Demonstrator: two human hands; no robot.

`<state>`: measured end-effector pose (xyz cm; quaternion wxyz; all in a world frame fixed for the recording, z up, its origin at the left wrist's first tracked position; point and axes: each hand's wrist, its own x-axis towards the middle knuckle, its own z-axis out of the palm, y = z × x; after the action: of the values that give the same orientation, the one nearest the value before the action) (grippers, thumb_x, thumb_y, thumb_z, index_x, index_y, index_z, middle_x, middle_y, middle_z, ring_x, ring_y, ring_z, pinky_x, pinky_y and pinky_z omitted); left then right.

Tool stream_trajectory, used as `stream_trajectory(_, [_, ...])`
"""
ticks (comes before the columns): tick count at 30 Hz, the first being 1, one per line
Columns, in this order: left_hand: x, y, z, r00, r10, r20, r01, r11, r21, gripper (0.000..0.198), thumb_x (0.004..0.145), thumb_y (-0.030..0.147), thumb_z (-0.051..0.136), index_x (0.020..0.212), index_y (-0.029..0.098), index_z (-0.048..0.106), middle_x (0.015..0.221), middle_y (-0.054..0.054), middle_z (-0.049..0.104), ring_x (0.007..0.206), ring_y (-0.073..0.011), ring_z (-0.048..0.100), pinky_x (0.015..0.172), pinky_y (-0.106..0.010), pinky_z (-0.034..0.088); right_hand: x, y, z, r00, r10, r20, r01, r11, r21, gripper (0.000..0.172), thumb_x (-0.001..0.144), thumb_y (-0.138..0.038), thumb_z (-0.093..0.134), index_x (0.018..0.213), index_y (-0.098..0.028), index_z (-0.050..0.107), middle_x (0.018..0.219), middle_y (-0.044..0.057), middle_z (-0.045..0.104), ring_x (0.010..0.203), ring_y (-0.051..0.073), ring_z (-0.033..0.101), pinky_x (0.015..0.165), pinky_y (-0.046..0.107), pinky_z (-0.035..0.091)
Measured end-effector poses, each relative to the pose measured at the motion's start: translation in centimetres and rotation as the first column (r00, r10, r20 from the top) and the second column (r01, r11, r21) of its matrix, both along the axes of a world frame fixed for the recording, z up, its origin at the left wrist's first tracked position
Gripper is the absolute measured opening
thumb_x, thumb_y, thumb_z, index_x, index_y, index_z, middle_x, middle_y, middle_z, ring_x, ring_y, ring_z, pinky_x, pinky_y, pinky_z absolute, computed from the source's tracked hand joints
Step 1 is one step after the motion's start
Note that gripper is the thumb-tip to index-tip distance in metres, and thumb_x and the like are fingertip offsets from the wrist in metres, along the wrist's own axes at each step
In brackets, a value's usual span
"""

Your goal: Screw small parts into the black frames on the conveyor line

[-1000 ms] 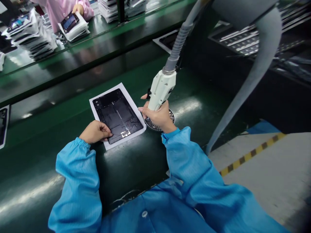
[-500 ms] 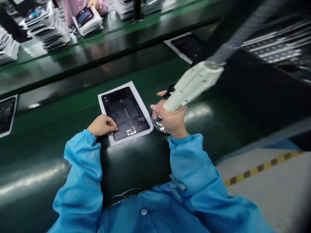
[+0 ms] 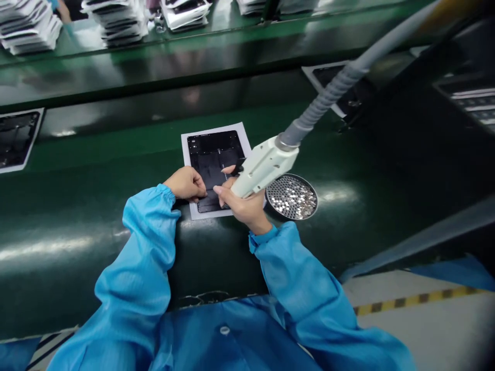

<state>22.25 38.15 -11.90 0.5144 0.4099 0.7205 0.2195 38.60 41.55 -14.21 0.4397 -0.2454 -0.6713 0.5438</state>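
Note:
A black tablet shell (image 3: pixel 211 147) lies on a white sheet (image 3: pixel 242 135) on the green belt in front of me. My left hand (image 3: pixel 188 184) is at its lower left edge, thumb and fingers pinched together; whether a small part is between them is hidden. My right hand (image 3: pixel 245 206) is closed around the pale electric screwdriver (image 3: pixel 263 167), held tilted over the shell's right side. The tool's tip is hidden behind my fingers. Beside that hand is a round dish (image 3: pixel 292 197) full of small shiny metal pieces that look like screws.
The screwdriver's ribbed grey cable (image 3: pixel 328 98) rises to the upper right. Other shells on white sheets lie at the left (image 3: pixel 17 139) and upper right. Paper-interleaved stacks (image 3: pixel 116 20) stand on the shelf opposite. A grey bar (image 3: pixel 425 239) crosses at right.
My right hand has carried the screwdriver left from above the dish to over the shell, uncovering the dish. My left hand stays at the shell's left edge. The view has shifted.

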Motion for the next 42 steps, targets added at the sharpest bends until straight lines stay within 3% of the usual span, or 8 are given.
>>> stream_trajectory(4, [0.1, 0.1, -0.2, 1.000, -0.007, 0.013, 0.007, 1.000, 0.005, 0.012, 0.070, 0.002, 0.066, 0.061, 0.011, 0.065, 0.055, 0.000, 0.063, 0.048, -0.0100, 0.062, 0.047, -0.019, 0.052, 0.3, 0.1, -0.5, 1.000, -0.012, 0.028, 0.011, 1.000, 0.016, 0.015, 0.073, -0.021, 0.070, 0.070, -0.020, 0.056, 0.049, -0.007, 0.055, 0.047, 0.011, 0.054, 0.060, 0.032, 0.053])
stream_trajectory(11, [0.4, 0.1, 0.1, 1.000, -0.013, -0.019, 0.013, 1.000, -0.008, 0.013, 0.069, 0.004, 0.068, 0.060, 0.011, 0.063, 0.051, 0.001, 0.060, 0.049, -0.0100, 0.062, 0.050, -0.017, 0.053, 0.5, -0.5, -0.6, 0.999, -0.011, 0.048, 0.007, 0.996, 0.086, 0.023, 0.076, -0.017, 0.066, 0.063, -0.022, 0.048, 0.051, -0.006, 0.054, 0.047, 0.010, 0.052, 0.073, 0.036, 0.053])
stream_trajectory(18, [0.4, 0.1, 0.1, 0.999, -0.015, -0.036, 0.015, 1.000, -0.006, 0.014, 0.071, 0.005, 0.067, 0.060, 0.012, 0.063, 0.052, 0.001, 0.061, 0.050, -0.0118, 0.063, 0.052, -0.021, 0.055, 0.5, -0.3, -0.5, 0.997, -0.004, 0.073, -0.004, 0.994, 0.106, 0.020, 0.076, -0.019, 0.067, 0.063, -0.020, 0.051, 0.052, -0.005, 0.054, 0.050, 0.010, 0.053, 0.062, 0.030, 0.051])
stream_trajectory(23, [0.3, 0.0, 0.2, 0.999, -0.014, -0.037, 0.014, 1.000, -0.001, 0.014, 0.071, 0.004, 0.068, 0.059, 0.011, 0.063, 0.051, 0.001, 0.060, 0.050, -0.0122, 0.063, 0.051, -0.022, 0.054, 0.7, -0.3, -0.5, 0.997, -0.012, 0.073, 0.002, 0.991, 0.137, 0.022, 0.076, -0.016, 0.067, 0.064, -0.021, 0.049, 0.055, -0.006, 0.055, 0.053, 0.010, 0.055, 0.079, 0.036, 0.052])
stream_trajectory(31, [0.1, 0.0, 0.5, 1.000, -0.016, -0.021, 0.015, 1.000, -0.013, 0.015, 0.070, 0.007, 0.072, 0.059, 0.011, 0.064, 0.052, -0.001, 0.062, 0.051, -0.0127, 0.063, 0.052, -0.022, 0.054, 0.6, -0.1, -0.3, 0.997, -0.072, 0.020, 0.070, 0.995, 0.074, 0.017, 0.076, -0.019, 0.068, 0.090, -0.020, 0.058, 0.053, -0.009, 0.056, 0.047, 0.010, 0.055, 0.066, 0.033, 0.055])
stream_trajectory(34, [-1.6, -0.4, 0.6, 0.990, 0.067, -0.120, -0.066, 0.998, 0.017, 0.015, 0.072, 0.018, 0.076, 0.063, 0.011, 0.066, 0.055, -0.004, 0.064, 0.054, -0.0130, 0.065, 0.053, -0.020, 0.054, 1.3, 0.9, -0.2, 0.986, -0.164, -0.035, 0.167, 0.982, 0.088, 0.020, 0.076, -0.020, 0.069, 0.094, -0.021, 0.059, 0.052, -0.009, 0.056, 0.046, 0.011, 0.055, 0.062, 0.033, 0.055])
stream_trajectory(38, [-4.1, -0.9, 0.2, 0.873, 0.300, -0.384, -0.284, 0.954, 0.099, 0.022, 0.080, 0.029, 0.070, 0.067, 0.011, 0.067, 0.061, -0.007, 0.068, 0.053, -0.0131, 0.065, 0.053, -0.021, 0.054, 2.2, 2.3, -0.3, 0.961, -0.274, -0.038, 0.277, 0.954, 0.113, 0.024, 0.076, -0.020, 0.070, 0.098, -0.022, 0.061, 0.052, -0.007, 0.055, 0.052, 0.015, 0.059, 0.061, 0.035, 0.056])
stream_trajectory(42, [-4.0, -0.8, -0.3, 0.886, 0.280, -0.370, -0.280, 0.959, 0.054, 0.027, 0.078, 0.036, 0.072, 0.068, 0.012, 0.067, 0.061, -0.008, 0.068, 0.054, -0.0156, 0.066, 0.052, -0.023, 0.055, 2.5, 2.7, -0.4, 0.953, -0.304, -0.018, 0.304, 0.946, 0.115, 0.026, 0.075, -0.018, 0.070, 0.100, -0.023, 0.062, 0.054, -0.005, 0.055, 0.058, 0.017, 0.063, 0.064, 0.036, 0.057])
